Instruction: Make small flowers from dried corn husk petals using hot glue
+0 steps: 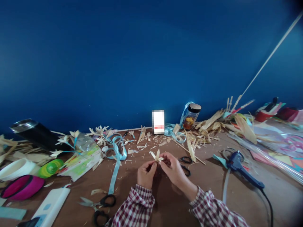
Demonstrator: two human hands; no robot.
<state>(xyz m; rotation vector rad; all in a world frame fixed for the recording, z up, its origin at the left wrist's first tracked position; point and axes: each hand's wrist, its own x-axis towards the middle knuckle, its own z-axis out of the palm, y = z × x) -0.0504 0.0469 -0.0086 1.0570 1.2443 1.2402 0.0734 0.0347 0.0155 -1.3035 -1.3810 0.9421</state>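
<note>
Between my two hands, just above the brown table, is a small pale flower [156,156] that looks made of dried husk. My left hand [146,173] pinches it low down with thumb and forefinger. From the other side, the fingertips of my right hand [172,167] are closed on its petals. Black scissor handles [186,165] show just beyond my right hand, their blades hidden. Another pair of scissors [100,205] lies to the left of my left sleeve, with its blades parted. Similar finished-looking flowers [100,130] lie at the back left.
Light-blue ribbon [115,170] trails across the table on the left. A blue glue gun [245,170] with its cord lies at the right. Husk scraps [201,138] litter the back, near a lidded jar [191,116]. A black flask [38,134] leans at far left.
</note>
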